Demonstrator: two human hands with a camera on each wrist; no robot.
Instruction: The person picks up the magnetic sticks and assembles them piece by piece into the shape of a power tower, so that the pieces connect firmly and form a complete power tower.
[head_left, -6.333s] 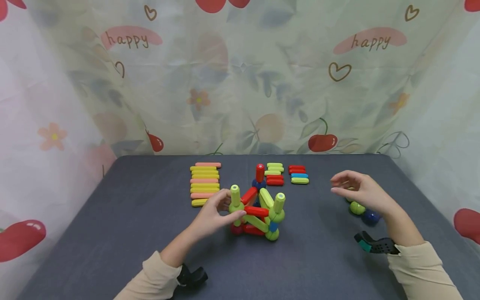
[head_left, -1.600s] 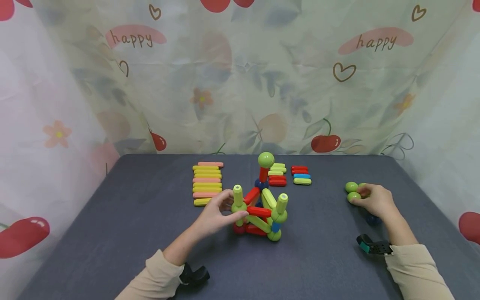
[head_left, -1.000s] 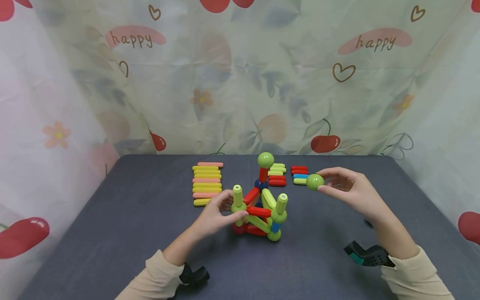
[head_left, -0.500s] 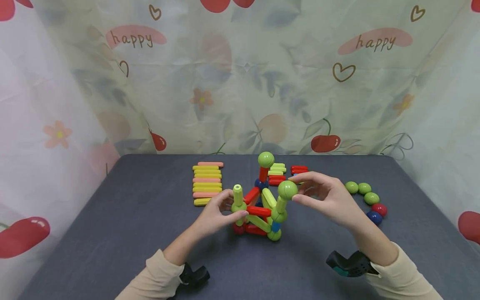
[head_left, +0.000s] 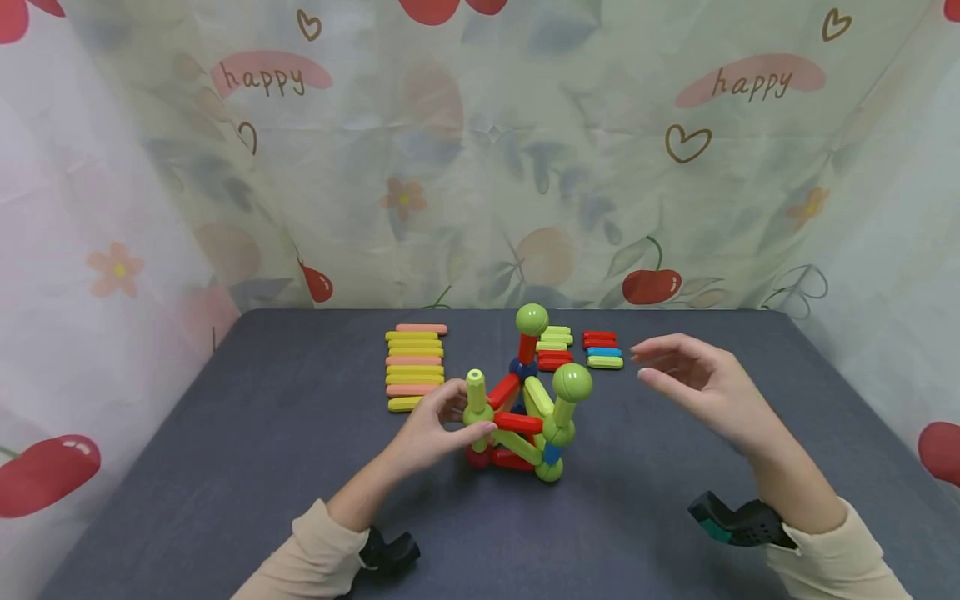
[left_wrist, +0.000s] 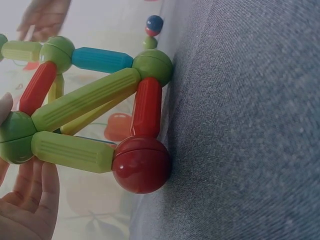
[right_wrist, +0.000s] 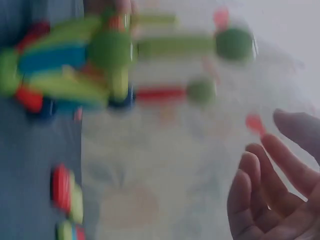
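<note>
My left hand (head_left: pixel 435 425) grips a green ball at the upper left corner of a frame of magnetic rods and balls (head_left: pixel 517 423); its thumb lies in front, the fingers behind. The frame has red, green and blue rods. Green balls cap two of its uprights: the back red rod's ball (head_left: pixel 532 320) and the front right rod's ball (head_left: pixel 573 382). The front left green upright (head_left: pixel 476 390) has a bare top. To the right, my right hand (head_left: pixel 693 383) hovers with nothing in it, thumb and fingers apart. The frame is blurred in the right wrist view.
Yellow and pink rods (head_left: pixel 415 362) lie in a column behind my left hand. Short green and red rods (head_left: pixel 555 350) and another small stack (head_left: pixel 602 352) lie at the back. Loose balls (left_wrist: pixel 154 25) show in the left wrist view; my right hand hides them in the head view.
My right hand carried a green ball from the loose balls to the front right upright, let it go there and drew back rightward. Earlier, the back red upright also gained a green ball.
</note>
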